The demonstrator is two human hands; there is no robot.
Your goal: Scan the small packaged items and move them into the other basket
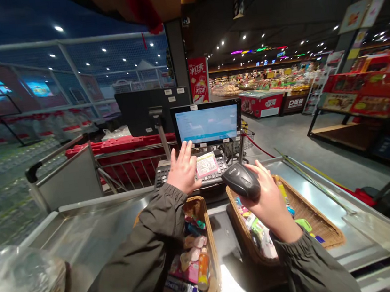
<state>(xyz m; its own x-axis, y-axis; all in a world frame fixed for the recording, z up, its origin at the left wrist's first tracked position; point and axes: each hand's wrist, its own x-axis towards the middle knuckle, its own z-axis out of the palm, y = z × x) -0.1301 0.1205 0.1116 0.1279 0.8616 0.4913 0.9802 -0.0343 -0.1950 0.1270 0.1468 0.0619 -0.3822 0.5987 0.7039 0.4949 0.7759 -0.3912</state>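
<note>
I stand at a shop checkout. My left hand [183,170] lies over the keyboard [193,172] with its fingers spread, below the lit screen [208,124]. A pink label [207,164] lies on the keys beside it. My right hand [267,196] is wrapped round a black handheld scanner [241,180], held above the right wicker basket [328,229]. A left wicker basket [199,207] with small packets and bottles sits under my left forearm.
A steel counter [94,224] runs left and right of the baskets. A filled plastic bag [21,290] lies at the near left. A second monitor's back [151,108] and red shopping baskets [120,145] stand behind. Shelves [370,96] line the right aisle.
</note>
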